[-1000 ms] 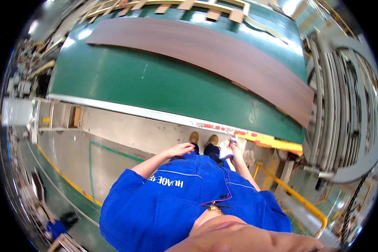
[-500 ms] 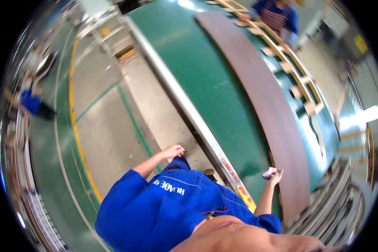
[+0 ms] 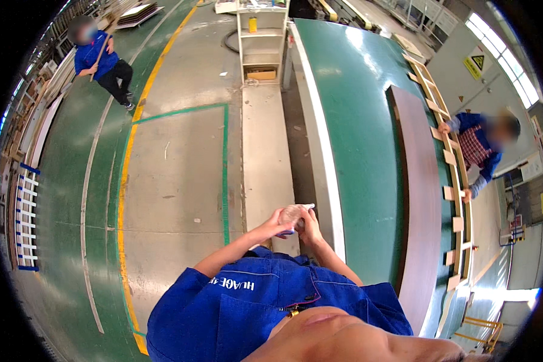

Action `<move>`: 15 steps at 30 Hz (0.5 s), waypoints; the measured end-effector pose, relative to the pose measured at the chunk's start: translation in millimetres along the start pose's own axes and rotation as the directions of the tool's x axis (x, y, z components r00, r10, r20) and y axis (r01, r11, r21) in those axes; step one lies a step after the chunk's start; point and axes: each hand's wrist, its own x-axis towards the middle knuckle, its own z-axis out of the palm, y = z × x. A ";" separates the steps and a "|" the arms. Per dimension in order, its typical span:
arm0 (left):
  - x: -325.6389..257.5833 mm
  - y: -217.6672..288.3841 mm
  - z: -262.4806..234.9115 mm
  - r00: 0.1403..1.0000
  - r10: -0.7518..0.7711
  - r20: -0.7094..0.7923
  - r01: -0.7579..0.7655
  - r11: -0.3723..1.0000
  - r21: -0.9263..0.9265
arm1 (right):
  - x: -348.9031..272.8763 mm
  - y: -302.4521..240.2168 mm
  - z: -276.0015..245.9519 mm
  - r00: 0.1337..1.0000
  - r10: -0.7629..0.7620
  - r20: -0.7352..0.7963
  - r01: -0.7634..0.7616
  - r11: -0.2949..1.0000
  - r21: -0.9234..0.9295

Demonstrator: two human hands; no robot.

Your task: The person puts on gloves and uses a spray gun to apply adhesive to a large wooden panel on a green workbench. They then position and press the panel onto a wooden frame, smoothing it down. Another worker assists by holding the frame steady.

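In front of my waist my two hands meet around a small crumpled pale thing (image 3: 293,213) with dark blue edges; its kind is not clear. My left hand (image 3: 276,222) closes on it from the left. My right hand (image 3: 310,229) grips it from the right, fingers bent. To the right is a green-topped table (image 3: 362,151), with a long dark brown board (image 3: 421,181) lying along it. Beyond the board lies a light wooden frame (image 3: 458,217) with small blocks along its side.
A co-worker (image 3: 479,145) across the table has both hands on the wooden frame. Another person (image 3: 99,60) stands far left with a long stick. A shelf rack (image 3: 260,45) stands ahead. The table's white edge (image 3: 326,163) runs close by my right hand.
My right hand has come left from over the table with the pale thing, and my left hand has joined it there. My view has turned; the table now appears straighter ahead.
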 end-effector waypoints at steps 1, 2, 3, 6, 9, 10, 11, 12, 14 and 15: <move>12.9 3.6 -9.0 0.997 0.074 -0.002 -0.074 0.995 0.060 | 10.9 -12.2 12.5 1.000 0.015 -0.006 -0.015 1.000 -0.006; 23.5 23.8 -12.7 0.970 0.220 -0.103 -0.173 0.923 0.345 | 34.7 -14.1 3.3 0.997 0.046 0.059 -0.048 0.999 0.027; 37.6 30.2 -31.3 0.980 0.167 -0.108 -0.127 0.944 0.305 | 55.2 -19.8 0.1 0.987 0.081 0.138 -0.088 0.995 0.047; 83.8 54.0 -79.2 0.992 0.025 -0.122 -0.002 0.983 0.184 | 98.6 -50.8 -1.1 0.992 0.069 0.108 -0.075 0.996 0.051; 140.0 84.7 -116.2 0.992 -0.003 -0.123 0.022 0.988 0.152 | 152.5 -86.3 -15.3 0.995 0.095 -0.019 -0.095 0.995 -0.009; 166.5 90.6 -132.4 0.988 0.011 -0.155 0.006 0.994 0.110 | 173.6 -95.4 -24.0 0.993 0.091 -0.081 -0.090 0.996 0.019; 197.8 96.9 -154.7 0.981 0.032 -0.193 -0.017 0.997 0.076 | 197.7 -103.3 -31.8 0.987 0.087 -0.132 -0.081 0.995 0.049; 227.6 108.9 -176.4 0.971 0.053 -0.234 -0.044 0.998 0.044 | 222.3 -112.1 -39.5 0.984 0.065 -0.165 -0.055 0.996 0.067; 286.7 172.4 -211.0 0.942 0.063 -0.329 -0.035 0.995 0.088 | 268.1 -127.2 -62.5 0.964 0.046 -0.262 -0.022 0.996 0.092; 318.9 212.3 -229.6 0.919 0.080 -0.387 -0.039 0.993 0.112 | 297.2 -137.0 -71.4 0.951 0.051 -0.304 -0.024 0.995 0.094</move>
